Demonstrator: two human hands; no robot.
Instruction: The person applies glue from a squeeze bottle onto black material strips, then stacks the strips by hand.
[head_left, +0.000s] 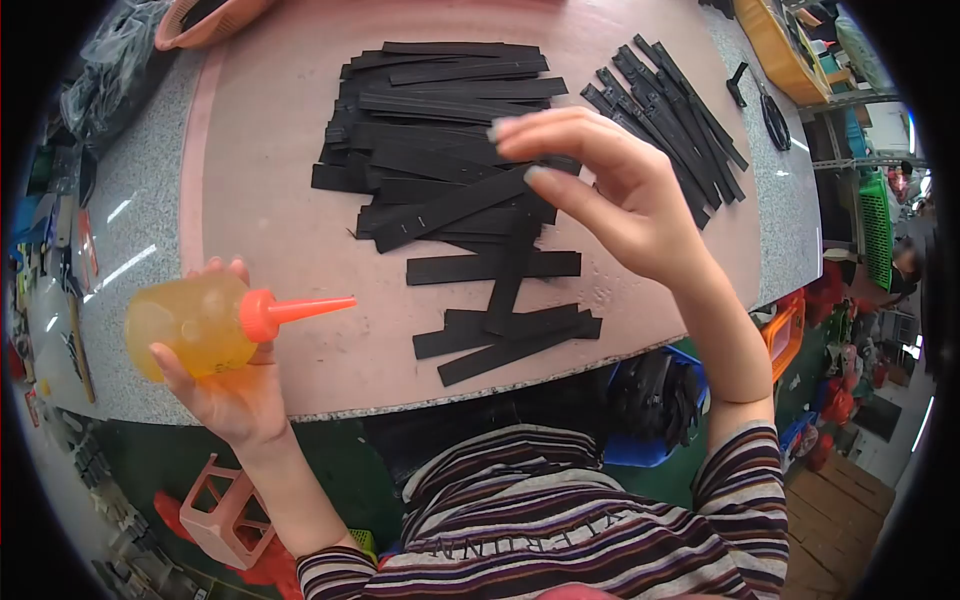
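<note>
My left hand is wrapped round a clear squeeze bottle of yellow liquid, lying sideways. Its orange-red pointed nozzle faces right, towards the middle of the table. Over the right part of a stack of black strips, my right hand is raised with thumb and fingers apart, and nothing shows between them. Below the thumb, a black strip with small white marks lies slanted on the stack. Several loose black strips lie crossed nearer the table's front edge.
A second group of black strips fans out at the right of the pink tabletop. Scissors lie by the right edge. A blue bin holding black material and a pink stool stand below. Baskets stand at the back corners.
</note>
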